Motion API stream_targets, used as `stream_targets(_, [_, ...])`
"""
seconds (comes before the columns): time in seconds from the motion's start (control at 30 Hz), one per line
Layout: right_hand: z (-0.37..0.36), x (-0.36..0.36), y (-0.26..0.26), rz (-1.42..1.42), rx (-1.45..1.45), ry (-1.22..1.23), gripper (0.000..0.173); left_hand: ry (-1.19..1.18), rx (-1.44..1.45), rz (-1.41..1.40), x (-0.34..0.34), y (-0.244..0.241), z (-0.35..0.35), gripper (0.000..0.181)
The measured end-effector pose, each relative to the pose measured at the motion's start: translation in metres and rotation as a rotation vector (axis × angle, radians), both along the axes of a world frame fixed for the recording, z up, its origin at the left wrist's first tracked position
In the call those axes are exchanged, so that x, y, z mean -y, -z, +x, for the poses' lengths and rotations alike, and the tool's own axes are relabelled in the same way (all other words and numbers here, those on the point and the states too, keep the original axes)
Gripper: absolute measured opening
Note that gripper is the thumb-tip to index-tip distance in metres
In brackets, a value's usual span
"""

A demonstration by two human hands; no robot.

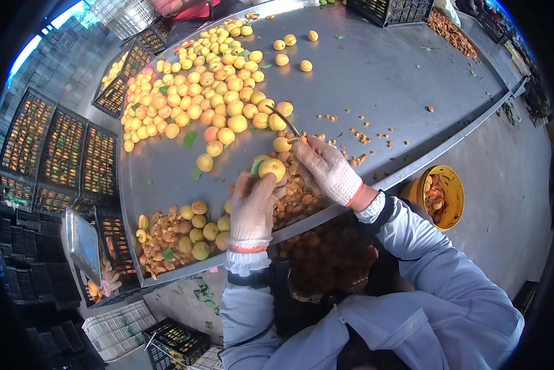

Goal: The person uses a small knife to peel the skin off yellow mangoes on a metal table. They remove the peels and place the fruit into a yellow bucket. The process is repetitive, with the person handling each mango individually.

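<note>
My left hand point(251, 210), in a pale knit glove, grips a yellow apricot point(272, 170) with a green leaf point(256, 166) beside it. In my gloved right hand point(330, 171) is a thin curved metal blade point(284, 119), its tip pointing up and left, apart from the held apricot. A heap of apricot pits point(297, 196) lies under and between my hands. Just beyond them spreads a large pile of whole apricots point(203, 92). Several greener apricots point(200, 233) sit among more pits point(159, 231) to the left of my left wrist.
The metal table point(388, 74) has a raised rim and scattered orange fruit bits point(364, 138). A yellow bucket point(457, 199) with fruit pieces stands right. Full black crates point(64, 148) line the left; another crate point(390, 11) stands at the far edge. A person in red point(184, 9) is partly visible.
</note>
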State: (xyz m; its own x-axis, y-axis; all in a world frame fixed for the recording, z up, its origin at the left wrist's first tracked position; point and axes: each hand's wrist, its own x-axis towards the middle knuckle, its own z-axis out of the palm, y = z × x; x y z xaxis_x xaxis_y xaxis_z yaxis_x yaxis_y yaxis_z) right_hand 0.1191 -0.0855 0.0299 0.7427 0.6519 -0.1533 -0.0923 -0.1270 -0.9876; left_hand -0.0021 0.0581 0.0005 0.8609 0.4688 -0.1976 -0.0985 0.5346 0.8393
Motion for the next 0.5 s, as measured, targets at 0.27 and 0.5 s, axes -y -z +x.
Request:
stream_targets(0.27, [-0.015, 0.000, 0.008, -0.187, 0.470, -0.121, 0.053, -0.002, 0.082, -0.164, 0.003, 0.003, 0.003, 0.047])
stream_targets(0.5, [-0.019, -0.008, 0.012, -0.468, 0.673, -0.109, 0.047, -0.077, 0.067, -0.014, 0.012, 0.006, 0.007, 0.038])
